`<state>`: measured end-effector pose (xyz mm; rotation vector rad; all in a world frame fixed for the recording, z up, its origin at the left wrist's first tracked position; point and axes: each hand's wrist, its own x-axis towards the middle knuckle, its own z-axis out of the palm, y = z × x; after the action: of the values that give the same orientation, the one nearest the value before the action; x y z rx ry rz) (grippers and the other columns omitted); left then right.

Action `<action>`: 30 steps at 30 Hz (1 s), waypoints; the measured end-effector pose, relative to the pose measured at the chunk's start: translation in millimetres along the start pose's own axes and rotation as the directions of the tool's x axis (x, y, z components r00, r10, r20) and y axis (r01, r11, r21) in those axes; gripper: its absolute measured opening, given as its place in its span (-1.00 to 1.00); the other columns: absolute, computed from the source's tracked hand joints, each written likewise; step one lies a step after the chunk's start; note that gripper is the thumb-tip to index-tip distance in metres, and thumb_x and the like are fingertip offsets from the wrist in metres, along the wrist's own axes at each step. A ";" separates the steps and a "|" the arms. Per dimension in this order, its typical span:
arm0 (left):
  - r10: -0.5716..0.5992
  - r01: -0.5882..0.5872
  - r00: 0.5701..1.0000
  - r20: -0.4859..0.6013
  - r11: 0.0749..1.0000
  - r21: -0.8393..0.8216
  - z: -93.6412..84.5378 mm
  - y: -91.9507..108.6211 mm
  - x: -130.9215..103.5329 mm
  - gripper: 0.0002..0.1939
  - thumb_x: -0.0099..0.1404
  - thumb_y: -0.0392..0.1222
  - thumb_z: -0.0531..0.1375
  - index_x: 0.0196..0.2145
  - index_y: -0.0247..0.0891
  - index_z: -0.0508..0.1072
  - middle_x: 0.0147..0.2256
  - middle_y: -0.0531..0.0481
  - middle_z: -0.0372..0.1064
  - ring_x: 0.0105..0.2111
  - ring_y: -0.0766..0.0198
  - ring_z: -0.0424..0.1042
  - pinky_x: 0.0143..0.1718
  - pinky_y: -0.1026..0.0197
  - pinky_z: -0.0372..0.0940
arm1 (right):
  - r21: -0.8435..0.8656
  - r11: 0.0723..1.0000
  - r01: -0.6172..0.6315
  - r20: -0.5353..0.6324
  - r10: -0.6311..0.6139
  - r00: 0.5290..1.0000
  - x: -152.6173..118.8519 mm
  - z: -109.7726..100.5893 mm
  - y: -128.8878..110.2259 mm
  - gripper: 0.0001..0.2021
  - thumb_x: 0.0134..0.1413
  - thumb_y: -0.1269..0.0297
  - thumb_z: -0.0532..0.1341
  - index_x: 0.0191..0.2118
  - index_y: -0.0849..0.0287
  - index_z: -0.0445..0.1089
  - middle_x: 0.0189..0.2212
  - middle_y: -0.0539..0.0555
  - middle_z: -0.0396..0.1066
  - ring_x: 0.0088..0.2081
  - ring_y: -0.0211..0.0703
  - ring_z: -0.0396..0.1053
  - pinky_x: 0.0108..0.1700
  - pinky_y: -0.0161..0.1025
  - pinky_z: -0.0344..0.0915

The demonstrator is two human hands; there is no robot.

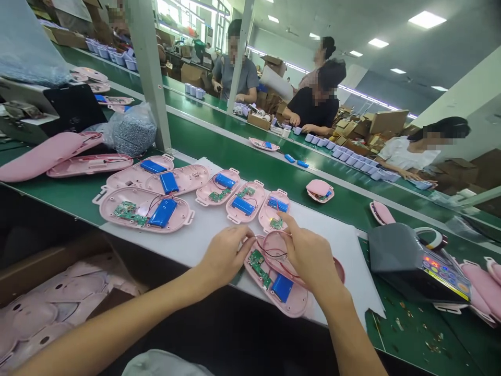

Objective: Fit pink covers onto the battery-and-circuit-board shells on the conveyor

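In front of me a pink plastic shell half (295, 307) lies tilted on the white sheet, with a green circuit board (259, 267) and a blue battery (282, 288) inside. My left hand (225, 255) is closed at the shell's upper left edge, fingertips pinched on thin dark and red wires (276, 255). My right hand (309, 253) grips a second pink shell piece (276, 241), which overlaps the first; the palm hides part of it. Just beyond my fingers sits another pink shell (266, 219) with its own board and battery.
Several open pink shells with batteries, such as a large one (182, 219), line the white sheet (332, 230) to the left. A dark machine with a lit display (415, 266) stands right, near a tape roll (432, 237). Co-workers sit across the green bench (219, 138). A metal post (151, 78) rises left.
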<state>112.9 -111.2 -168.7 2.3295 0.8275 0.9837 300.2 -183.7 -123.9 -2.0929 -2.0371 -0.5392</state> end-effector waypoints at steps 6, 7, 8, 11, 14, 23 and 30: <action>0.298 -0.297 0.955 -0.005 0.950 -0.101 -0.7 -5.3 6.7 -0.84 0.42 -0.30 0.04 -0.26 -0.27 0.41 0.03 -0.20 0.34 0.03 0.11 0.35 0.06 0.02 0.31 | 0.241 0.970 0.038 -0.098 -0.015 0.995 6.3 -1.3 -7.9 -0.63 0.29 0.34 0.02 0.16 0.04 0.31 -0.38 0.00 0.52 -0.38 -0.20 0.46 -0.43 -0.33 0.18; 0.266 -0.264 0.964 -0.009 0.954 -0.143 3.2 -6.2 7.8 -0.85 0.42 -0.29 0.04 -0.26 -0.27 0.40 0.06 -0.21 0.31 0.02 0.12 0.37 0.03 0.04 0.33 | 0.295 0.955 0.040 -0.114 -0.006 0.993 7.3 -3.8 -10.1 -0.63 0.29 0.33 0.04 0.17 0.04 0.30 -0.34 -0.01 0.53 -0.36 -0.21 0.47 -0.40 -0.33 0.23; 0.222 -0.219 0.975 -0.008 0.952 -0.213 7.4 -6.8 8.8 -0.87 0.41 -0.29 0.05 -0.26 -0.26 0.40 0.05 -0.20 0.31 -0.02 0.15 0.40 -0.02 0.08 0.36 | 0.343 0.939 0.031 -0.121 0.011 0.993 8.4 -6.3 -12.1 -0.62 0.28 0.31 0.06 0.18 0.05 0.28 -0.31 -0.01 0.54 -0.35 -0.22 0.48 -0.37 -0.33 0.26; -0.007 0.005 1.000 -0.001 0.872 -0.489 17.4 -6.5 11.1 -0.88 0.37 -0.28 0.12 -0.13 -0.24 0.33 -0.20 -0.06 0.45 -0.25 0.24 0.48 -0.21 0.19 0.37 | 0.425 0.905 -0.018 -0.129 0.080 0.988 12.5 -11.2 -16.1 -0.62 0.25 0.27 0.11 0.16 0.07 0.27 -0.29 -0.02 0.55 -0.36 -0.20 0.50 -0.35 -0.31 0.31; -0.196 0.238 0.970 0.141 0.675 -0.699 18.8 -6.7 15.2 -0.62 0.31 -0.27 0.18 0.06 -0.25 0.23 -0.37 0.05 0.47 -0.38 0.26 0.48 -0.32 0.23 0.35 | 0.472 0.880 -0.061 -0.096 0.120 0.988 18.3 -10.5 -16.0 -0.63 0.22 0.25 0.13 0.15 0.06 0.28 -0.32 -0.03 0.54 -0.38 -0.19 0.49 -0.34 -0.30 0.32; -0.186 0.394 0.919 0.348 0.479 -0.785 19.5 -20.5 23.6 -0.61 0.13 -0.45 0.15 -0.05 -0.37 0.42 -0.33 -0.09 0.52 -0.34 0.21 0.54 -0.39 0.27 0.40 | 0.682 0.731 -0.025 0.008 0.027 1.000 19.4 -7.1 6.8 -0.83 0.27 0.14 0.12 -0.24 0.11 0.34 -0.10 0.08 0.40 0.00 -0.11 0.38 -0.03 -0.18 0.33; -0.192 0.364 0.931 0.310 0.455 -0.812 21.1 -17.7 22.9 -0.61 0.12 -0.49 0.09 -0.10 -0.38 0.47 -0.28 -0.09 0.52 -0.30 0.23 0.55 -0.32 0.30 0.41 | 0.322 0.935 0.148 0.040 -0.169 0.985 15.3 -4.3 -2.8 -0.79 0.32 0.27 0.03 -0.29 0.11 0.36 -0.01 0.10 0.35 -0.03 -0.08 0.34 -0.19 -0.23 0.30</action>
<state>135.6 -87.0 -182.3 1.2995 0.4374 0.7580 296.9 -171.0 -114.6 -1.7925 -2.1725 -0.1458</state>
